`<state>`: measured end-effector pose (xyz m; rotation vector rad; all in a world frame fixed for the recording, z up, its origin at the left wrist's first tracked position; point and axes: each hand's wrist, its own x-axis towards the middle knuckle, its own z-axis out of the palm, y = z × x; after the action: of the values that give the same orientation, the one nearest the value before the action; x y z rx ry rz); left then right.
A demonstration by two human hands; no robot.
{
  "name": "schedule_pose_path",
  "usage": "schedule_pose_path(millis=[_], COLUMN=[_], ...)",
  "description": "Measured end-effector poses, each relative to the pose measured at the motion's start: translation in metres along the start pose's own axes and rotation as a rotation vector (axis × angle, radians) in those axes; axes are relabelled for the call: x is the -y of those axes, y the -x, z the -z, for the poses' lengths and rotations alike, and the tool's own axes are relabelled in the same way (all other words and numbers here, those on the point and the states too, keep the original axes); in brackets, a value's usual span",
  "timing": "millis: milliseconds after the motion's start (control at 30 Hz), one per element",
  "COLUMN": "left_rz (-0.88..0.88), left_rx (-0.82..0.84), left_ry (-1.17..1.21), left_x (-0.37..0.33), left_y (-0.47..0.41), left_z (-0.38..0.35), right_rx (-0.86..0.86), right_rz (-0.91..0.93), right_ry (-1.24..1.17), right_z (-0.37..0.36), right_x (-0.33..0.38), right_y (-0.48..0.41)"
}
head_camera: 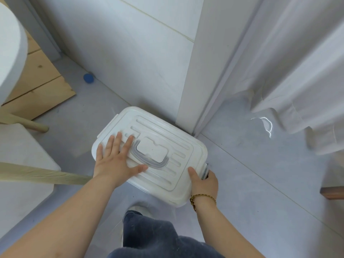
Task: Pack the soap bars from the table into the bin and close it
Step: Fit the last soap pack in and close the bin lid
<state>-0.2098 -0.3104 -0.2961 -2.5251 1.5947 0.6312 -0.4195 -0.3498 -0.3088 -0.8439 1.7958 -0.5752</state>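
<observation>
Bin (178, 190): on the floor (251, 183) — lid (158, 131) on.
Left hand (115, 162): fingers spread flat on lid.
Right hand (205, 183): fingers curled around the side latch (204, 172) — thumb on top.

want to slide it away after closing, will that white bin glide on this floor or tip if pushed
The white bin looks low and wide, so it probably won't tip. The grey floor seems smooth and glossy, so hard plastic likely slides easily. The left hand lies flat on the lid while the right hand is at the side latch; its weight can't be judged.

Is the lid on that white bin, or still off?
On. The lid covers the bin, left hand flat on it, right hand at the side latch. Latched? Cannot tell.
</observation>
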Motion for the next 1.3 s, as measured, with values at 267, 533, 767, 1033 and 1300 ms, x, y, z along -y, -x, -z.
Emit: schedule_pose_path(millis=[267,533,767,1033,1300], left_rz=[-0.004,-0.004,-0.034,-0.039,0.487], left_rx=[0.011,0.023,0.011,-0.311,0.131], left_ry=[0.015,0.035,0.113,0.672,1.063], left_x=[0.002,0.003,0.008,0.026,0.051], left_y=[-0.001,-0.001,-0.004,-0.020,-0.077], left_z=[-0.002,0.002,-0.004,0.017,0.045], right_rx=[-0.083,-0.154,0.368,0.360,0.345], right_rz=[0.150,0.446,1.083,1.108,1.116], right_ry=[0.135,0.727,1.138,1.169,1.222], right_z=[-0.021,-0.023,-0.090,-0.107,-0.108], right_x=[-0.002,0.002,0.054,0.056,0.056], right_y=[0.009,0.007,-0.004,-0.017,-0.020])
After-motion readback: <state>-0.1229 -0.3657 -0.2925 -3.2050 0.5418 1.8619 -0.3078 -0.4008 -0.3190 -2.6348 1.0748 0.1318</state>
